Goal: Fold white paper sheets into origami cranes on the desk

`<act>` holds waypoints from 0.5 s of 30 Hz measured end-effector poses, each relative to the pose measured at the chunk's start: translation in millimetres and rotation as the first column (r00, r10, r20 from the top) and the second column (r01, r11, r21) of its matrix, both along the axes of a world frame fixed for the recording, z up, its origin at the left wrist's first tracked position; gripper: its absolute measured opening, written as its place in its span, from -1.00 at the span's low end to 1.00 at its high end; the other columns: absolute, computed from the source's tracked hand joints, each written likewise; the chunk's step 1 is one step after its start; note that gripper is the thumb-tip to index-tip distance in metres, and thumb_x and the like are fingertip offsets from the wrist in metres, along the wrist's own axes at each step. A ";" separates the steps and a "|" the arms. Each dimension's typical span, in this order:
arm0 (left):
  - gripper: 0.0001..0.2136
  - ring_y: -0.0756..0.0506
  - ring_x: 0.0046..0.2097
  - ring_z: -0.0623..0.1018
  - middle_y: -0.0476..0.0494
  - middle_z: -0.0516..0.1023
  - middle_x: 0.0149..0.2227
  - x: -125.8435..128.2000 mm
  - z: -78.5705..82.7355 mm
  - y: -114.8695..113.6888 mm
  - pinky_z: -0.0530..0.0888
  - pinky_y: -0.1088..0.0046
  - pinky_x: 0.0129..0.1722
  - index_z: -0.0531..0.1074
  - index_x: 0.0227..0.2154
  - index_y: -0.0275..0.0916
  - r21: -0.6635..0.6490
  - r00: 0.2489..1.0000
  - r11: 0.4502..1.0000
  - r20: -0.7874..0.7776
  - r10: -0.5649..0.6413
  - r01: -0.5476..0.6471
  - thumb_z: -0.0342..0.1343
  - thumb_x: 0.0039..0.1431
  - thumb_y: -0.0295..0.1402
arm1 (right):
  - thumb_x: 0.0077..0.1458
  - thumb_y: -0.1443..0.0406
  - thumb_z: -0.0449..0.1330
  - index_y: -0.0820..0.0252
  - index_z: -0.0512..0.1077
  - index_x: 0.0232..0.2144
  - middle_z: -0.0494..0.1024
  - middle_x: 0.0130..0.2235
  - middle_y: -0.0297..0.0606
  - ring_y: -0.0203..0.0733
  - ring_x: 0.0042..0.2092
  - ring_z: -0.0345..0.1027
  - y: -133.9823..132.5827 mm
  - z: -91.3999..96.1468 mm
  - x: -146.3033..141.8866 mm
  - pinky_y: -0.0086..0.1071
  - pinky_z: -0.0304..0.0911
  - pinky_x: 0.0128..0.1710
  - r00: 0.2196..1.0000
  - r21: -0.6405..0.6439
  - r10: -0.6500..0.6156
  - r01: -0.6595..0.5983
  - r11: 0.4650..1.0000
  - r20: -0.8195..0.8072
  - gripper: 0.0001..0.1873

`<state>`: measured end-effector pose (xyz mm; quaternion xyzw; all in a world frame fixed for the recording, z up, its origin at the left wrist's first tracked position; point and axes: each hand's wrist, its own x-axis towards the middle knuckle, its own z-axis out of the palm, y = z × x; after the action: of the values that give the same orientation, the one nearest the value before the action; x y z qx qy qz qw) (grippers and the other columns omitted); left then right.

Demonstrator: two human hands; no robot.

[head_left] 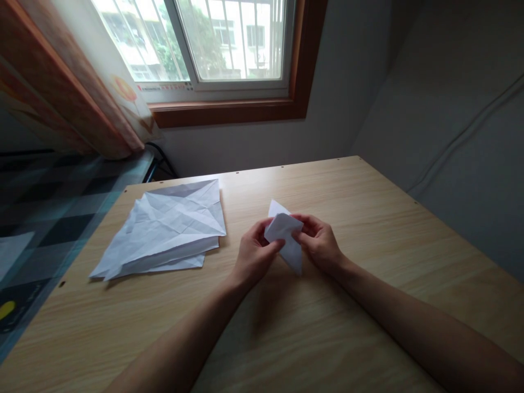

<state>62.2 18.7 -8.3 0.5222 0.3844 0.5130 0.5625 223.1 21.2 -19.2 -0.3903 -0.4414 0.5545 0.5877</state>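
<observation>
A small folded piece of white paper [285,236] is held just above the wooden table [368,218], near its middle. My left hand [252,255] pinches its left side, thumb on top. My right hand [319,242] grips its right side with curled fingers. The paper's pointed ends stick out above and below my fingers. Both forearms reach in from the bottom edge.
A loose pile of creased white paper sheets [167,226] lies on the table's left part. A checked cloth surface [49,218] adjoins the table on the left. Behind are a curtain [82,82], a window [213,43] and a grey wall.
</observation>
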 end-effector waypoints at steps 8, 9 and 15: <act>-0.83 -0.03 -0.31 0.42 -0.08 0.43 -0.34 -4.7 4.2 -3.8 0.36 0.51 -0.39 0.52 -0.51 -0.26 0.187 0.948 0.968 -0.241 0.209 -0.166 0.22 0.06 -0.27 | 0.12 0.07 0.20 0.13 0.55 -0.34 0.50 -0.22 -0.24 -0.17 -0.19 0.38 -3.2 -1.1 4.3 -0.29 0.31 -0.18 0.988 0.182 -0.072 0.047 0.982 0.138 -0.73; -0.83 -0.01 -0.37 0.42 -0.06 0.44 -0.40 -4.1 5.0 -4.4 0.35 0.52 -0.42 0.50 -0.48 -0.26 0.154 0.962 0.974 -0.194 0.192 -0.163 0.19 0.08 -0.26 | 0.18 0.05 0.12 0.13 0.55 -0.32 0.49 -0.14 -0.22 -0.14 -0.12 0.38 -3.3 -1.0 4.3 -0.26 0.30 -0.13 0.988 0.201 -0.068 0.040 0.979 0.135 -0.67; -0.78 0.07 -0.60 0.33 0.09 0.35 -0.61 -0.3 6.3 -5.1 0.27 0.59 -0.63 0.36 -0.47 -0.26 0.056 0.967 0.968 -0.049 0.249 -0.246 0.20 0.08 -0.21 | 0.03 0.14 0.29 0.07 0.41 -0.10 0.53 -0.13 -0.22 -0.12 -0.16 0.45 -8.0 2.7 -2.1 -0.24 0.35 -0.18 0.978 0.079 0.202 -0.206 0.975 0.059 -0.63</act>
<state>61.9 13.6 -2.0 0.4980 0.4493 0.5736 0.4702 221.0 13.2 -16.4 -0.3315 -0.5170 0.5826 0.5323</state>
